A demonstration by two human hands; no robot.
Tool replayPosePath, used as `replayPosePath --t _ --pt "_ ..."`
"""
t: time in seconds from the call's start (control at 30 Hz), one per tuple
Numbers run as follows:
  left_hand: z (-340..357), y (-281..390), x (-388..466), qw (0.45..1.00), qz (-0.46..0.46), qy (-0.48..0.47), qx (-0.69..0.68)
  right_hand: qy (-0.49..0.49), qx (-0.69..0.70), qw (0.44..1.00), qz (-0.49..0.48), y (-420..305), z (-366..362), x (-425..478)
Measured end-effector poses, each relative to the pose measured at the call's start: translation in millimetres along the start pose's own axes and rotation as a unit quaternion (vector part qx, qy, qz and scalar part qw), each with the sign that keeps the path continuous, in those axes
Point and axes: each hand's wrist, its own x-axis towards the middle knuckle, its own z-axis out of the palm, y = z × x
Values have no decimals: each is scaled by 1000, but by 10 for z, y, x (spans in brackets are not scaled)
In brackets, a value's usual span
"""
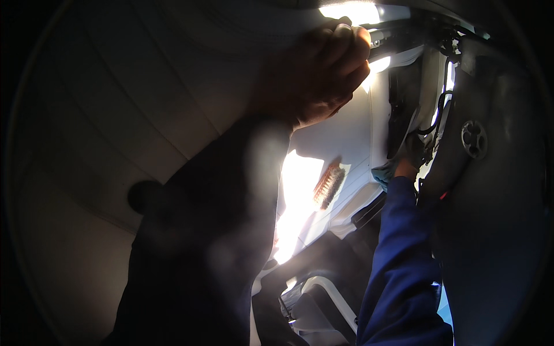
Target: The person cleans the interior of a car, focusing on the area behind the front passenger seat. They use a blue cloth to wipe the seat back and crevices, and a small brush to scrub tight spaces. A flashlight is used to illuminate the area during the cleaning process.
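Note:
My left hand (331, 75), in a dark sleeve, is raised over pale stitched upholstery with its fingers curled. Deep shadow hides whether those fingers grip anything. Farther right, my right hand (406, 168) reaches from a blue sleeve into a narrow gap beside the upholstery. A bluish-green cloth (383, 174) is bunched in that hand, whose fingertips are mostly hidden. Between the two arms, a bristle brush (330, 186) rests on the pale upholstery (355, 129), its bristles showing in a patch of bright sunlight.
Dark cables (441, 108) run along the gap close to my right hand. A dark panel (489, 207) with a round, holed grey fitting (474, 139) rises at the right. Lower down is a curved light-grey trim piece (331, 289). Glare and shadow hide much detail.

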Motion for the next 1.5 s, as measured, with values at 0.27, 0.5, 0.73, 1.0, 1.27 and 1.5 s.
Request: replayPosePath --t 0.27,0.5,0.73,1.0,1.27,1.5 --pt "46 -4 -18 997 -31 9 -67 213 197 940 -178 -87 -54 52" --pt "-203 -28 118 920 -204 -40 -331 91 324 938 -81 -109 72 467" --pt "-282 -40 83 729 -417 -168 -516 174 -57 938 -295 -416 -450 111" --pt "-28 194 238 942 -242 171 -154 -25 -226 933 -279 -695 -711 112" --pt "100 12 -54 999 -28 15 -44 -137 -340 902 -227 -646 -523 211" --pt "25 12 -8 999 -11 36 -29 87 -23 995 -47 -259 -213 -204"
